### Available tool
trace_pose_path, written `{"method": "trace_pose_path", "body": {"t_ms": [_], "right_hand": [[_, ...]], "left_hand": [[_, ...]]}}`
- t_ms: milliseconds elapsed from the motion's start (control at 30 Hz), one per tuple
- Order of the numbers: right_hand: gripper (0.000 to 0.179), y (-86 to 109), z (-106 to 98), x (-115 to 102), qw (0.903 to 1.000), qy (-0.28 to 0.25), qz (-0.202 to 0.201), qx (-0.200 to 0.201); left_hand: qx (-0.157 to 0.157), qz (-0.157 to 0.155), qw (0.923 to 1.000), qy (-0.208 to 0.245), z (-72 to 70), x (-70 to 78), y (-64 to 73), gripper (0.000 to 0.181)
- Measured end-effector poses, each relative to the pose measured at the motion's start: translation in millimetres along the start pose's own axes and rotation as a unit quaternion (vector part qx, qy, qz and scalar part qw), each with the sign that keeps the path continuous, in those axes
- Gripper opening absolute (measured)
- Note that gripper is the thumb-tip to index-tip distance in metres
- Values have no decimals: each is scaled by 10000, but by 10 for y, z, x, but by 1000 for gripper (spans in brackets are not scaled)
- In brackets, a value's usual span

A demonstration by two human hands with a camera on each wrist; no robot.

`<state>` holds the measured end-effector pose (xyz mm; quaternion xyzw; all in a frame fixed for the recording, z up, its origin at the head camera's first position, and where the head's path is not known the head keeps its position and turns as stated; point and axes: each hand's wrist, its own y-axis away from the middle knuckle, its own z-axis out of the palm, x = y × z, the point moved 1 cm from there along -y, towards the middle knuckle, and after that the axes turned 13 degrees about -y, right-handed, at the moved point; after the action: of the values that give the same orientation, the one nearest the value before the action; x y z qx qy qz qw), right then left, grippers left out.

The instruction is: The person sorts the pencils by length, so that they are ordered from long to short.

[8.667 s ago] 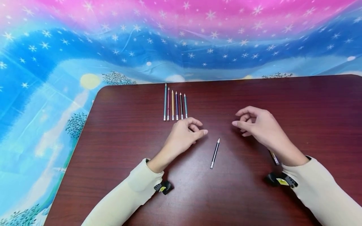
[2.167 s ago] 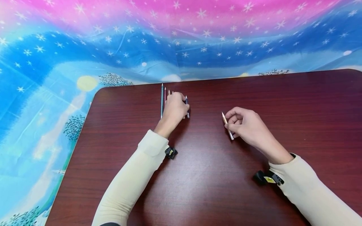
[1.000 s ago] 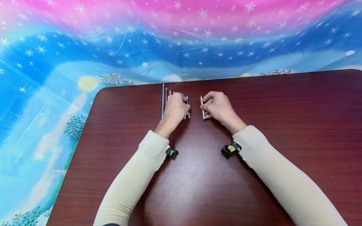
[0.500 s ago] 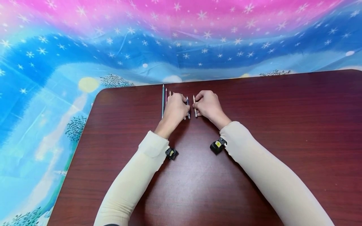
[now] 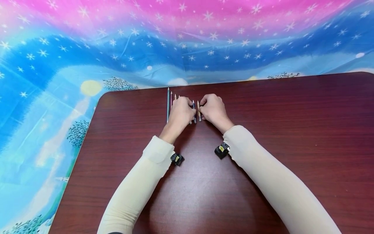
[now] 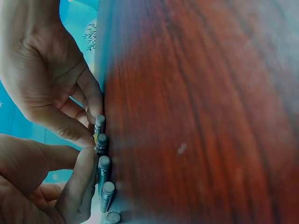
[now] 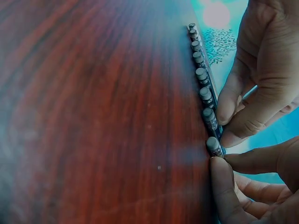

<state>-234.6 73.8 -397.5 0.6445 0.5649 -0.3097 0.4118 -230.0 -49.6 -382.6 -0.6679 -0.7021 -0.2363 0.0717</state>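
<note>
In the head view, my left hand (image 5: 180, 112) lies over a row of pencils near the far table edge. Its thumb and forefinger pinch a dark pencil (image 5: 194, 117) at the row's right end. My right hand (image 5: 214, 109) pinches a short yellow pencil (image 5: 200, 117) just right of the dark one, roughly parallel, tip pointing away. A long teal pencil (image 5: 168, 105) and a maroon pencil (image 5: 171, 99) show at the row's left; the left hand hides most of the others. Eraser ends (image 7: 201, 74) line up in the right wrist view.
The dark reddish wooden table (image 5: 263, 156) extends toward me and to both sides. Behind it hangs a pink and blue snowflake cloth (image 5: 187, 42). A small black camera (image 5: 177, 158) sits at the left cuff, another camera (image 5: 221, 150) at the right.
My right hand has brought the yellow pencil leftward, up beside the dark pencil. The dark pencil, earlier alone mid-table, is now in the row under my left hand, which has stayed put lately.
</note>
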Motion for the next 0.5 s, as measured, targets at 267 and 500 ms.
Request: {"method": "trace_pose_path", "body": {"t_ms": [267,500], "right_hand": [[8,8,-5,15,9975,-652,218,-146],[10,17,-21,-4,9953,-871,356,-208]], "left_hand": [[70,32,9999,-73,4,-5,-6,19],[79,21,9998,-191,7,-7,-13,19]]}}
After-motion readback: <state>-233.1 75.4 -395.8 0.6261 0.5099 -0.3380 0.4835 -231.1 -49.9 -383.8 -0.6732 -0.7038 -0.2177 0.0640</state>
